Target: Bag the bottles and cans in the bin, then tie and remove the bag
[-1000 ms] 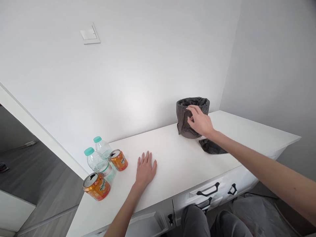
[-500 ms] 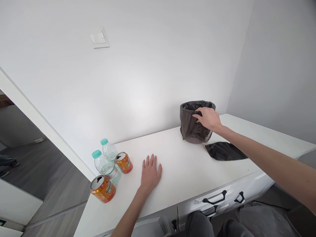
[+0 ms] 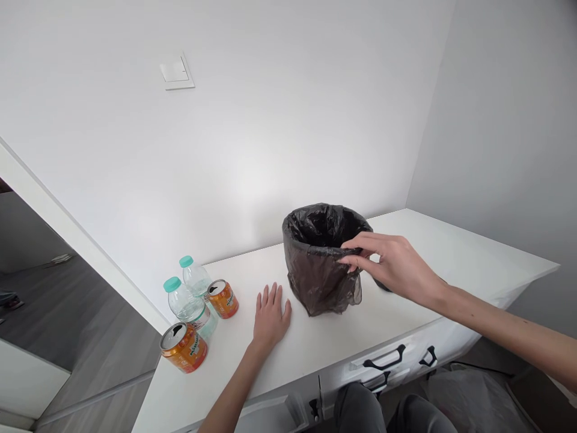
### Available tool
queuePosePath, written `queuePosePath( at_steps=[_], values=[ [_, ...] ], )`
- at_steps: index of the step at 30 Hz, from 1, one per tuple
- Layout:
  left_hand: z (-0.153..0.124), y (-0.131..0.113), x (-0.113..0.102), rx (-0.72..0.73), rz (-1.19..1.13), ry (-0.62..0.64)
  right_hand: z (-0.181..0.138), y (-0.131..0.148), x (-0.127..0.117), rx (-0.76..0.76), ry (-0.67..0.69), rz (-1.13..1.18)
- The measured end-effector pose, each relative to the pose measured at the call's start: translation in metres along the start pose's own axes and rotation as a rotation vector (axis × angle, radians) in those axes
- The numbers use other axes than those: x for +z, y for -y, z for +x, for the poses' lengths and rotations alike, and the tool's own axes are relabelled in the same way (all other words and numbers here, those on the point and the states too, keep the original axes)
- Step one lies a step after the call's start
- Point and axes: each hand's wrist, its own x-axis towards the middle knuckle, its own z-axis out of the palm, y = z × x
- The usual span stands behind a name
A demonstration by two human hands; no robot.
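My right hand (image 3: 392, 264) pinches the near rim of a small bin lined with a black plastic bag (image 3: 318, 264), which stands on the white counter (image 3: 342, 337) just right of the middle. My left hand (image 3: 270, 316) lies flat on the counter with its fingers spread, a little left of the bin and holding nothing. Left of that hand stand two clear bottles with teal caps (image 3: 187, 297) and two orange drink cans, one (image 3: 224, 297) beside the bottles and one (image 3: 184, 347) near the counter's front left corner.
The counter runs into a corner of white walls at the right. Drawers with black handles (image 3: 383, 364) sit below its front edge. A light switch (image 3: 177, 71) is on the wall. The counter's left end drops to a grey floor. My knees show below.
My right hand took hold of the bin's rim and drew the bin left and toward me, close to my left hand. The loose black bag seen earlier is hidden behind my right hand.
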Motion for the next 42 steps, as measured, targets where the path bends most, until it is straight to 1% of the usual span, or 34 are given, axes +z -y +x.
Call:
queuePosePath(
  at_steps=[6, 10, 15, 21, 27, 31, 33, 35, 37, 38, 40, 42],
  values=[
    [-0.001, 0.002, -0.005, 0.03, 0.05, 0.057, -0.02, 0.02, 0.008, -0.033, 0.077, 0.076],
    [-0.002, 0.002, -0.007, 0.036, 0.058, 0.055, -0.024, 0.027, 0.012, -0.055, 0.117, 0.089],
    [-0.002, 0.001, -0.008, 0.047, 0.064, 0.066, -0.024, 0.028, 0.013, -0.065, 0.13, 0.112],
    [-0.003, 0.0, -0.01, 0.043, 0.066, 0.077, -0.023, 0.027, 0.012, -0.048, 0.142, 0.141],
    [-0.004, -0.002, -0.011, 0.021, 0.045, 0.081, -0.022, 0.024, 0.014, -0.012, 0.131, 0.124],
    [-0.016, -0.001, -0.007, 0.039, 0.017, 0.05, -0.022, 0.025, 0.011, -0.003, 0.132, 0.135],
    [-0.029, 0.002, -0.005, 0.065, -0.005, 0.035, -0.023, 0.028, 0.005, -0.003, 0.128, 0.16],
    [-0.048, 0.009, -0.007, 0.116, -0.035, 0.034, -0.027, 0.029, -0.001, -0.009, 0.082, 0.197],
    [-0.069, 0.019, -0.017, 0.16, -0.065, 0.03, -0.035, 0.023, -0.006, 0.007, -0.024, 0.243],
    [-0.078, 0.025, -0.027, 0.164, -0.073, 0.017, -0.04, 0.016, -0.006, 0.043, -0.089, 0.267],
    [-0.093, 0.038, -0.057, 0.121, -0.066, -0.047, -0.053, -0.008, -0.001, 0.17, -0.207, 0.322],
    [-0.097, 0.053, -0.098, 0.052, -0.031, -0.148, -0.067, -0.042, 0.012, 0.344, -0.256, 0.394]
  ],
)
